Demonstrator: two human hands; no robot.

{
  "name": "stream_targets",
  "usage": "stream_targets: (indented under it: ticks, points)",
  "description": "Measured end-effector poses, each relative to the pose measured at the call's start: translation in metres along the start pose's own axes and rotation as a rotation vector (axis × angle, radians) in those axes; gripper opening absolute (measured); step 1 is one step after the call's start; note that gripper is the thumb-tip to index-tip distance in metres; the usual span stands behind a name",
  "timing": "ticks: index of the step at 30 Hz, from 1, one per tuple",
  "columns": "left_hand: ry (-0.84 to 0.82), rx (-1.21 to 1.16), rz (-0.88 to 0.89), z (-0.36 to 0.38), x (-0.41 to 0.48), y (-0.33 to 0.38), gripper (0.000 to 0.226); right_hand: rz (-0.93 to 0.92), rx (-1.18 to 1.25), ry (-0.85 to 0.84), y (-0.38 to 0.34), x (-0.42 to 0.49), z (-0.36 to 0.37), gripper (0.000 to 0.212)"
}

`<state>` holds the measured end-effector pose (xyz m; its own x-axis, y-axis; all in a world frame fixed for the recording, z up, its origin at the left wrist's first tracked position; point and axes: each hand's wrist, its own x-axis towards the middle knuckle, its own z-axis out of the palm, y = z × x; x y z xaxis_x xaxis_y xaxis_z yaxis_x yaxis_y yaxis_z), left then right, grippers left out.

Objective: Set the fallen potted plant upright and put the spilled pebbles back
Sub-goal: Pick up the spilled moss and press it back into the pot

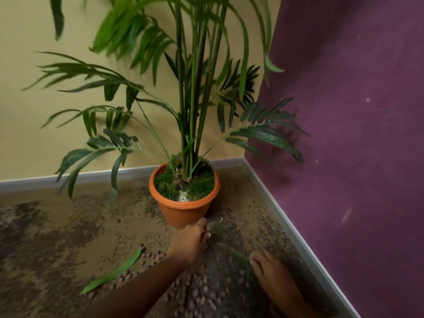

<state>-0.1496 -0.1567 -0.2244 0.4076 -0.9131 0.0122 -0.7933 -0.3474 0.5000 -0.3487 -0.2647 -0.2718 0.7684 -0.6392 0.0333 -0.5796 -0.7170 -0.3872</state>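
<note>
The orange pot (183, 211) stands upright in the room's corner, with tall green palm stems (195, 99) rising from its mossy top. Brown pebbles (197, 292) lie scattered on the floor in front of it. My left hand (190, 243) reaches down to the floor just right of the pot's base, fingers curled around a small green tuft; whether it grips it is unclear. My right hand (269, 271) rests low on the floor to the right, fingers bent and touching a thin green blade among the pebbles.
A loose green leaf (114, 273) lies on the floor at the left of the pebbles. A yellow wall (68, 134) is behind the pot and a purple wall (344, 134) stands close on the right, both with grey skirting. The floor is mottled brown.
</note>
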Motion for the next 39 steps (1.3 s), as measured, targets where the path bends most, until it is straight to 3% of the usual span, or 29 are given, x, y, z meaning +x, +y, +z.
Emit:
stream_targets:
  ticks: [5,11,16,19,21,25,29,31,35,39]
  points:
    - [0.069,0.097,0.075,-0.046,0.012,0.002,0.015,-0.084,0.057,0.102,-0.037,0.036,-0.035,0.012]
    - [0.139,0.188,0.125,-0.097,0.023,0.001,0.02,-0.133,0.039,0.022,-0.086,0.075,-0.076,0.006]
    - [0.179,0.206,0.023,-0.124,0.032,-0.021,0.024,0.055,0.012,-0.09,-0.102,0.104,-0.095,0.015]
    - [0.233,0.189,-0.074,-0.13,0.034,-0.043,0.031,0.185,0.046,-0.074,-0.106,0.119,-0.095,0.036]
    - [0.236,0.179,-0.155,-0.13,0.037,-0.058,0.035,0.273,0.105,-0.038,-0.112,0.127,-0.091,0.039]
    - [0.314,-0.029,-0.345,-0.123,0.049,-0.072,0.025,0.37,0.353,0.024,-0.124,0.144,-0.072,0.045]
    - [0.408,-0.297,-0.481,-0.114,0.068,-0.067,0.02,0.41,0.443,0.076,-0.138,0.16,-0.055,0.043]
    - [0.434,-0.386,-0.485,-0.109,0.08,-0.063,0.017,0.433,0.473,0.125,-0.145,0.17,-0.053,0.028]
    - [0.448,-0.494,-0.48,-0.096,0.1,-0.059,0.024,0.46,0.494,0.173,-0.146,0.191,-0.053,0.033]
    - [0.444,-0.468,-0.486,-0.087,0.11,-0.061,0.027,0.449,0.423,0.164,-0.145,0.201,-0.047,0.021]
